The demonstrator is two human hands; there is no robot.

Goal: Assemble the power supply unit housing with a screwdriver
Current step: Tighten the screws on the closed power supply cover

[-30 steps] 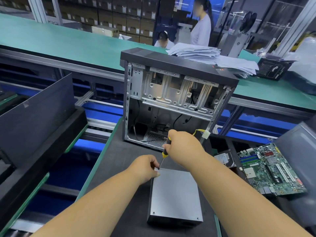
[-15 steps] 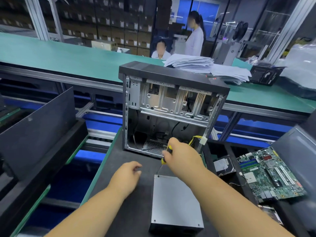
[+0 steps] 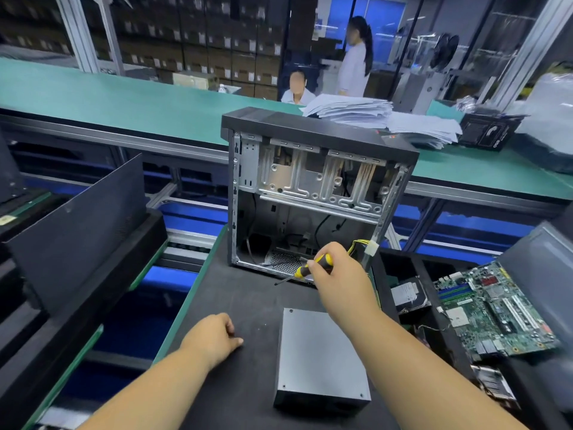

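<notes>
A grey metal power supply unit (image 3: 319, 361) lies flat on the black mat near me. My right hand (image 3: 338, 274) grips a screwdriver (image 3: 305, 268) with a yellow and black handle, lifted above the mat in front of the case, its tip pointing left. My left hand (image 3: 214, 336) rests on the mat to the left of the unit, fingers curled, thumb and finger touching the mat; whether it holds anything is hidden. An open black computer case (image 3: 313, 193) stands upright behind, with yellow and black cables and a white connector (image 3: 370, 248) at its lower right.
A green motherboard (image 3: 493, 308) and a hard drive (image 3: 409, 294) lie in a tray to the right. A dark side panel (image 3: 83, 225) leans at the left. Paper stacks (image 3: 350, 110) lie on the green bench behind. Two people are beyond it.
My right hand lifted the screwdriver off the unit's top left corner and turned it sideways. My left hand left that corner and moved left and down onto the mat.
</notes>
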